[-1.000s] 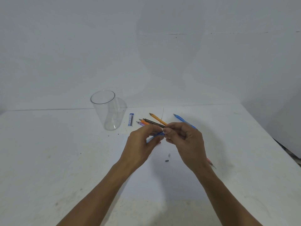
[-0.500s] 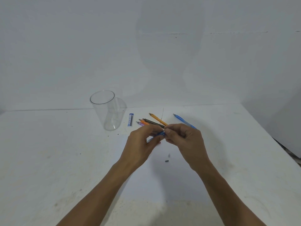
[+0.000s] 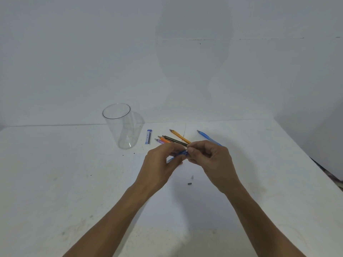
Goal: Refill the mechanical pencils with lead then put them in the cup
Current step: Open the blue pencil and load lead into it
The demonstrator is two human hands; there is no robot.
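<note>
My left hand (image 3: pixel 159 164) grips a blue mechanical pencil (image 3: pixel 181 154) above the table, its upper end pointing right. My right hand (image 3: pixel 211 160) pinches something at that end with thumb and forefinger; what it pinches is too small to make out. Behind the hands lie several pencils: an orange one (image 3: pixel 179 136), a dark one (image 3: pixel 174 140), a shorter orange one (image 3: pixel 163 139), a purple one (image 3: pixel 159 141) and a blue one (image 3: pixel 206 136). A clear plastic cup (image 3: pixel 121 127) stands empty at the back left. A blue lead case (image 3: pixel 148 137) lies beside it.
Two tiny parts lie on the white table (image 3: pixel 55 182) below the hands: a grey cap (image 3: pixel 192 177) and a small black piece (image 3: pixel 189 183). A thin lead (image 3: pixel 185 129) lies behind the pencils. The wall is close behind; the table's right edge (image 3: pixel 319 169) slants down.
Both hands stay together on the blue pencil, with only slight finger movement. The red tip seen by my right wrist a second ago is hidden.
</note>
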